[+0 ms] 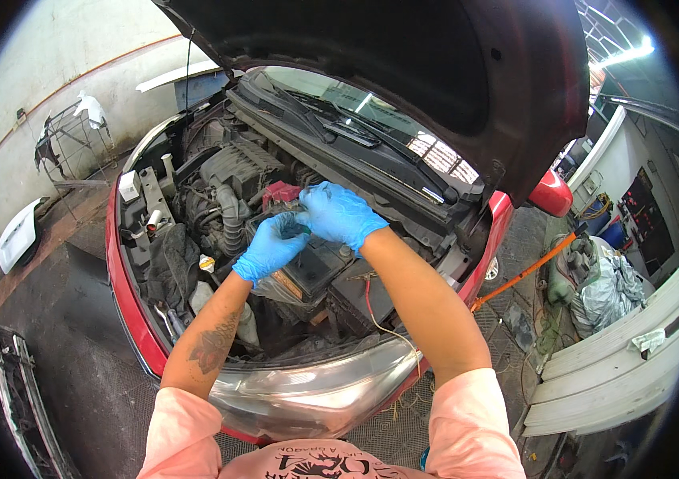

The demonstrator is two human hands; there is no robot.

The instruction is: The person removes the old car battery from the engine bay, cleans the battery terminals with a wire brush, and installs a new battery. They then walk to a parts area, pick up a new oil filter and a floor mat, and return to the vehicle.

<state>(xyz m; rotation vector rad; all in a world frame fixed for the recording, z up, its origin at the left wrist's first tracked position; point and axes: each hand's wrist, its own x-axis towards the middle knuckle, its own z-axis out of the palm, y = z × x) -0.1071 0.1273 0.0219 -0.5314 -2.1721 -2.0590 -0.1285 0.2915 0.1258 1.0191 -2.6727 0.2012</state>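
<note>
Both my hands wear blue gloves and meet above the car battery [315, 267] in the engine bay. My left hand [271, 246] is closed, with its fingertips pinched close to a small dark green bit whose kind I cannot make out. Just right of it and farther back, my right hand [339, 214] is closed too, palm down, and its curled fingers hide whatever they hold. A red plastic terminal cover [282, 193] sits right beside the right hand's fingers. The air intake hose [231, 219] runs to the left of my hands.
The raised bonnet [403, 56] hangs over the far side. Wrenches [168, 319] lie at the bay's left front edge, near a yellow-capped filler [207, 263]. A red wire [371, 303] trails over the front right. An orange pole [527, 267] leans beside the car.
</note>
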